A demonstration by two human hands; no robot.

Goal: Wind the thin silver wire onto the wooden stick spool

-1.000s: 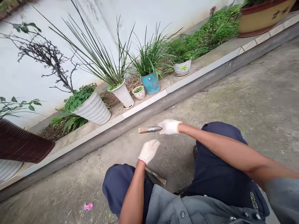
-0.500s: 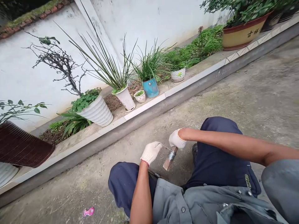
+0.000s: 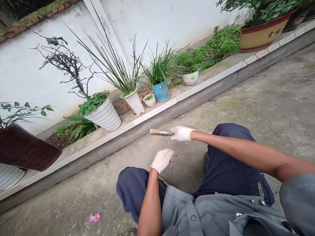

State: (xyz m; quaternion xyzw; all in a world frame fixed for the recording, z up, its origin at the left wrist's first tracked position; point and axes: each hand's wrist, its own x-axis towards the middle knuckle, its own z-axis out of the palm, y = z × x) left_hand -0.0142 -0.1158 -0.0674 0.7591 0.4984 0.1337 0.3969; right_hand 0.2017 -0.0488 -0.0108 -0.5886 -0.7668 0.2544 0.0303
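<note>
1. Grey concrete ground (image 3: 197, 108) spreads before a crouching person, meeting a low tiled ledge (image 3: 123, 129) that slants up to the right; a white wall (image 3: 152, 19) stands behind.
2. Along the ledge are a brown ribbed pot (image 3: 27, 149), a ribbed white pot (image 3: 106, 116), a blue pot (image 3: 161, 92) and a yellow pot (image 3: 261, 36) with a red rim.
3. Held above the ground between the person's knees and the ledge is a wooden piece (image 3: 155, 132), its middle wrapped in silvery wire (image 3: 163, 132).
4. Its long axis runs crosswise, almost level in the view, at an angle to the ledge. The blunt free end points left; the other end points right, into the glove.
5. The right hand (image 3: 181, 133), in a white glove, is closed on that right end.
6. The left hand (image 3: 161, 160), also gloved, is lower and apart from the right, its fingers pinched together on a thin strand (image 3: 168, 143) that drops from the winding, nearly square to the wood.
7. On the ground, left of the left knee (image 3: 131, 190), lies a small pink object (image 3: 95, 217).
</note>
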